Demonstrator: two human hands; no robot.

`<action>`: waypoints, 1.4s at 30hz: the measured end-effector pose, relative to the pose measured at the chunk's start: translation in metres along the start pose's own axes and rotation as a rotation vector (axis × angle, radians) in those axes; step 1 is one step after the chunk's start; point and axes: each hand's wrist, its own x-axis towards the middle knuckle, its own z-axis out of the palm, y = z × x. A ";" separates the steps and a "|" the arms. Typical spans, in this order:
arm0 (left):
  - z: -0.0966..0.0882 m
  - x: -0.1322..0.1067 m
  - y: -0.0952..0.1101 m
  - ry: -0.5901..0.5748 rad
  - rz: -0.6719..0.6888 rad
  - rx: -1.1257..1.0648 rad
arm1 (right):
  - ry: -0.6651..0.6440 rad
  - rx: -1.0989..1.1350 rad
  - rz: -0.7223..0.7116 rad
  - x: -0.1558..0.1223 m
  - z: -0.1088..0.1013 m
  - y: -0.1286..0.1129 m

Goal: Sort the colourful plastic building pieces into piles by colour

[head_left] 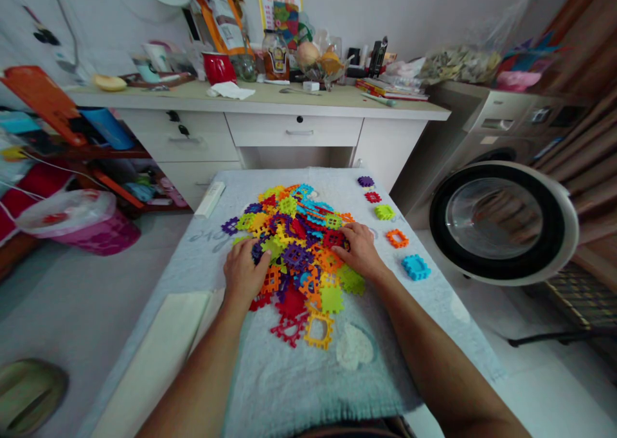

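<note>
A heap of flat, toothed plastic building tiles (296, 242) in purple, yellow, green, red, orange and blue lies in the middle of a table covered by a grey towel (289, 374). My left hand (243, 274) rests on the heap's left edge, fingers curled down onto the tiles. My right hand (359, 248) lies on the right edge, fingers bent over a red tile. Whether either hand grips a tile is hidden by the fingers. A row of single tiles runs down the right side: purple (365, 181), red (373, 197), green (384, 212), orange (397, 238), blue (415, 267).
A white remote (210, 199) lies at the towel's far left. A pale board (159, 354) sits along the table's left edge. Behind stands a cluttered white desk (270, 113). A washing machine with its round door (501, 222) swung open stands at the right, a pink bin (81, 222) at the left.
</note>
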 end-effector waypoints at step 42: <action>0.002 0.001 -0.002 0.000 0.020 0.024 | 0.184 0.045 0.347 0.006 -0.017 0.032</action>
